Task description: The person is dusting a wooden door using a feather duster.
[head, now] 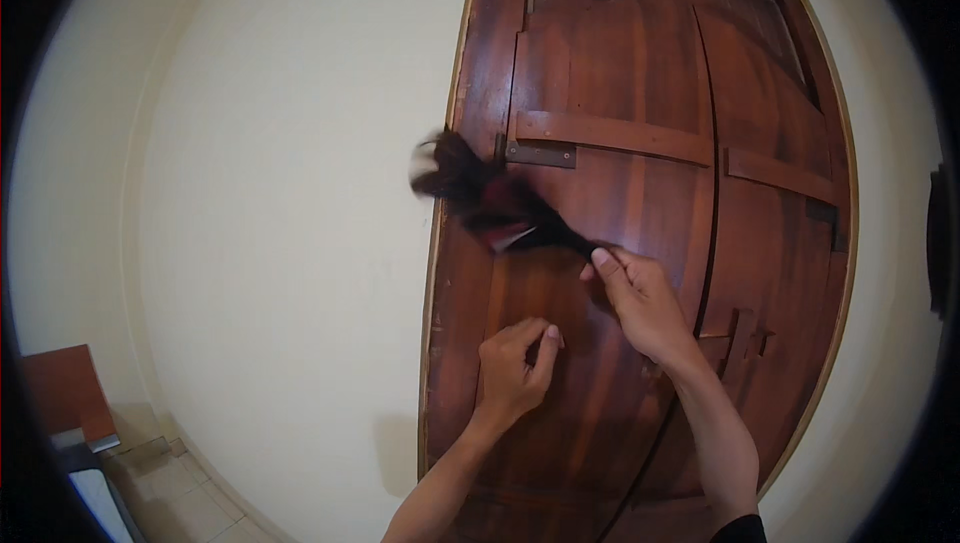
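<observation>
My right hand [643,301] grips the thin black handle of a dark feather duster [499,202]. The duster slants up to the left, and its blurred feathers lie in front of the left frame of a reddish-brown, two-leaf wooden door [600,213]. Some dark red and a pale sliver show among the feathers; I cannot tell whether they touch the wood. Lower down, my left hand [517,367] is loosely curled before the left leaf, with nothing visible in it. Near the feathers, a dark metal hinge [541,154] is fixed to that leaf.
A wooden latch [739,344] sticks out near the gap between the leaves. Cream wall [285,205] stands on both sides. At the lower left are a brown panel [67,393] and a tiled floor [187,502]. A dark object [936,243] sits at the right rim.
</observation>
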Demonstrator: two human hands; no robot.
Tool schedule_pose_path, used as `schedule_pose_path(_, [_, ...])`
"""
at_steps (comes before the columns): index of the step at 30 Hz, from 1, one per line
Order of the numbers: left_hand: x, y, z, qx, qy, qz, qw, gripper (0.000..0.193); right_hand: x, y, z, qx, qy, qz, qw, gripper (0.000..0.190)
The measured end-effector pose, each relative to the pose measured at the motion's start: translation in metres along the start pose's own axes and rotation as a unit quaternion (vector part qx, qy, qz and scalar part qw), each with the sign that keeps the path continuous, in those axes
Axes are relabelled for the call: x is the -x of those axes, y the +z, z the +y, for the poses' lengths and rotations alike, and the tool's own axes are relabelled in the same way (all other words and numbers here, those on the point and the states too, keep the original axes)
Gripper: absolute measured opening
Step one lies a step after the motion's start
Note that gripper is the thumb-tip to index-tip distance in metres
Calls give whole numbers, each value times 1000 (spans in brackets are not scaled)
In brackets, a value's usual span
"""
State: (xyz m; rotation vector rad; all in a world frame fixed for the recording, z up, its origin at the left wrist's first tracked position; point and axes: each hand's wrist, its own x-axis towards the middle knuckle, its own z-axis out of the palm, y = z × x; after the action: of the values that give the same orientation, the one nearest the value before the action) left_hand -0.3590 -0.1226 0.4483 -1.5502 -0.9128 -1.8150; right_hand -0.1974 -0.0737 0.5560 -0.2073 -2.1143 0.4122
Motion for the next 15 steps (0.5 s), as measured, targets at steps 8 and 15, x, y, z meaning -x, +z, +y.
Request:
schedule_pose_path(8, [-38,-2,1,80,-61,-10,995,27,-11,13,-5,-50,16,141,989,44])
schedule_pose_path(15, [-31,15,0,98,-61,-2,993,27,4,4,16,-25,3,197,980,44])
